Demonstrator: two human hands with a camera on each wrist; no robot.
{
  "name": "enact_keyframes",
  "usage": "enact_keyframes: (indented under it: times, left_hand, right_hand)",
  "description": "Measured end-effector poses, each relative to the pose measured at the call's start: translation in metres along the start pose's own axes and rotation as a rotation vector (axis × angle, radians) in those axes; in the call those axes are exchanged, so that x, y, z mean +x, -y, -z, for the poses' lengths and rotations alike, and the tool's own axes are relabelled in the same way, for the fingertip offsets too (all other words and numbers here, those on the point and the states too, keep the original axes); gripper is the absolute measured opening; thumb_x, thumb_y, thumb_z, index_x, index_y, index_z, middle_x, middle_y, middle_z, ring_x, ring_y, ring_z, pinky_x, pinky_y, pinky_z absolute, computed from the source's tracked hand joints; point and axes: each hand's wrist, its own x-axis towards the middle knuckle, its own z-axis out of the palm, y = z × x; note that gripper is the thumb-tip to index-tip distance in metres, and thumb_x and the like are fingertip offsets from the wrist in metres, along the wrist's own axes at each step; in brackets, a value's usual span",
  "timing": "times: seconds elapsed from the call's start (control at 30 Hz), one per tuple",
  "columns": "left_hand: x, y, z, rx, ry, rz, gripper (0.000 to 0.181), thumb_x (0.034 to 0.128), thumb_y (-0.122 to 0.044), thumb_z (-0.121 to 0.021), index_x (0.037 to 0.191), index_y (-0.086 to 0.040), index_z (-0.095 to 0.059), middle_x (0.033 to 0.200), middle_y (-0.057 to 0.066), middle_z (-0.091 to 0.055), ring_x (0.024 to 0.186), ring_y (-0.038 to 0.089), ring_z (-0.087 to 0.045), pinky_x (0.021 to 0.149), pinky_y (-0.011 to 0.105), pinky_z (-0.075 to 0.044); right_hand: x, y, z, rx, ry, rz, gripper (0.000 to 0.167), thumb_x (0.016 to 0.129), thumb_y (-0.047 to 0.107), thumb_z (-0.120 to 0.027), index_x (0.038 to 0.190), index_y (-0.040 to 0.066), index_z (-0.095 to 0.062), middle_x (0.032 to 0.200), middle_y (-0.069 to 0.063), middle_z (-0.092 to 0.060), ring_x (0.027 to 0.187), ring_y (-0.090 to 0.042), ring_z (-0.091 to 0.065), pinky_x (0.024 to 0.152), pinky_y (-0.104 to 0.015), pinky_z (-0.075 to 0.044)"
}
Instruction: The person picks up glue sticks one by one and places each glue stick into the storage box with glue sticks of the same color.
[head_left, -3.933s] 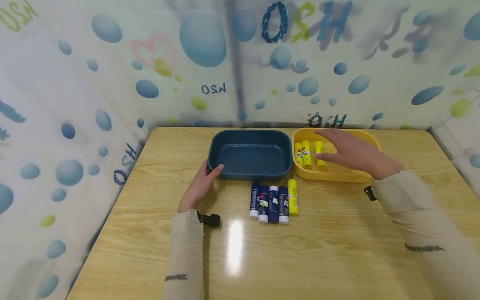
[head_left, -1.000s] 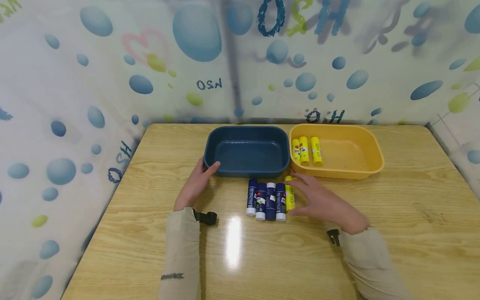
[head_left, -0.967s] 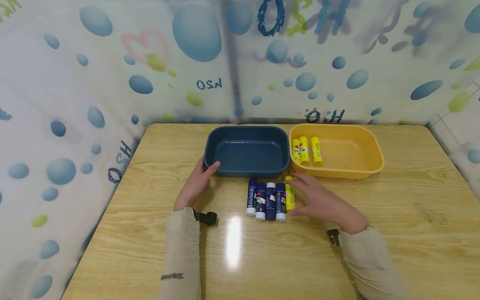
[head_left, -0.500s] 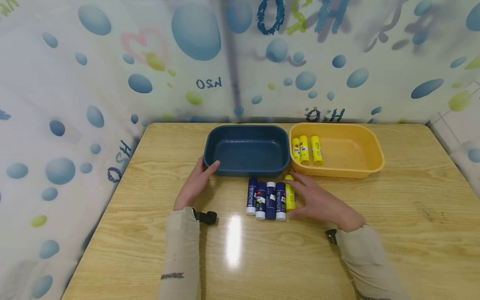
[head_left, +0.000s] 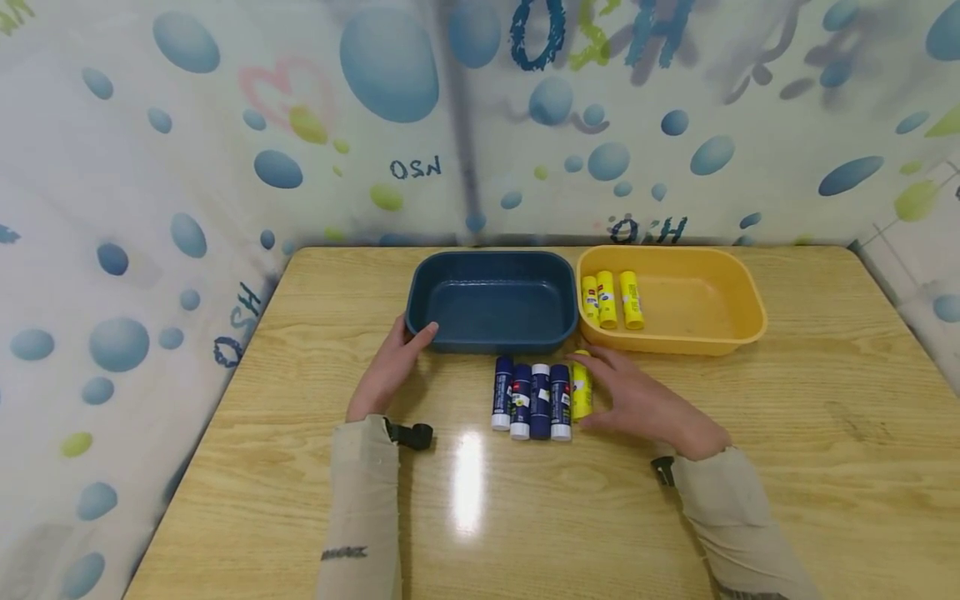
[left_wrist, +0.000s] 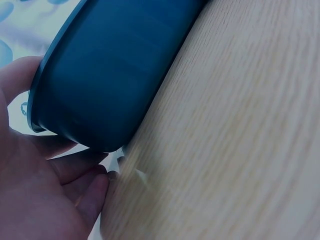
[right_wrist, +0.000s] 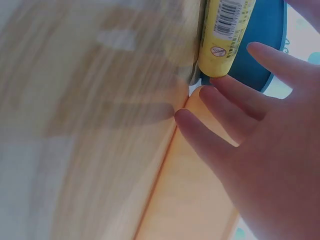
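My left hand [head_left: 390, 367] holds the near left corner of the dark blue bin [head_left: 498, 312]. In the left wrist view, its thumb lies over the bin's rim and the other fingers sit against the outer wall. Beside the row of dark blue glue sticks [head_left: 521, 400], my right hand [head_left: 637, 396] is at a yellow glue stick [head_left: 581, 392] lying on the table. The right wrist view has its fingers spread and mostly straight, one fingertip at the end of the yellow glue stick [right_wrist: 222, 42]. The thumb's contact is out of sight there.
A yellow bin [head_left: 697, 304] stands right of the blue one, edge to edge, with 3 yellow glue sticks [head_left: 607, 300] at its left end. Both bins sit near the back edge of the wooden table [head_left: 570, 508], before a patterned wall.
My right hand has come from over the yellow bin down to the yellow glue stick on the table. That stick has lately shifted slightly right of the blue row. My left hand stays on the bin.
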Motion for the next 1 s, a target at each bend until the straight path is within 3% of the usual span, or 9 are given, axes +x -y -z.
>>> enact_keyframes:
  times: [0.5, 0.73, 1.0]
  left_hand:
    - [0.000, -0.002, 0.000, 0.001, 0.008, 0.018, 0.076, 0.0843, -0.053, -0.050, 0.143, -0.026, -0.011, 0.145, -0.005, -0.017, 0.131, 0.011, -0.016, 0.104, 0.041, -0.019]
    - [-0.015, -0.023, -0.002, 0.000, 0.030, 0.019, 0.080, 0.0853, -0.052, -0.050, 0.144, -0.017, -0.009, 0.147, 0.003, -0.015, 0.132, 0.016, -0.014, 0.105, 0.041, -0.016]
    - [-0.017, -0.026, -0.002, 0.002, 0.033, 0.013, 0.083, 0.0828, -0.056, -0.050, 0.144, -0.017, -0.009, 0.147, 0.003, -0.016, 0.132, 0.016, -0.015, 0.105, 0.040, -0.017]
  right_hand:
    - [0.000, -0.001, 0.000, -0.044, 0.007, 0.005, 0.085, 0.065, 0.050, -0.073, 0.136, 0.018, -0.039, 0.145, -0.011, -0.018, 0.129, -0.032, -0.019, 0.099, -0.049, -0.027]
    - [0.000, -0.001, 0.000, -0.043, 0.019, -0.002, 0.085, 0.065, 0.050, -0.073, 0.136, 0.017, -0.039, 0.146, -0.011, -0.016, 0.129, -0.032, -0.018, 0.100, -0.049, -0.026]
    - [-0.001, 0.000, 0.001, -0.058, 0.007, 0.013, 0.080, 0.065, 0.046, -0.076, 0.132, 0.018, -0.044, 0.144, -0.011, -0.019, 0.128, -0.031, -0.021, 0.099, -0.047, -0.028]
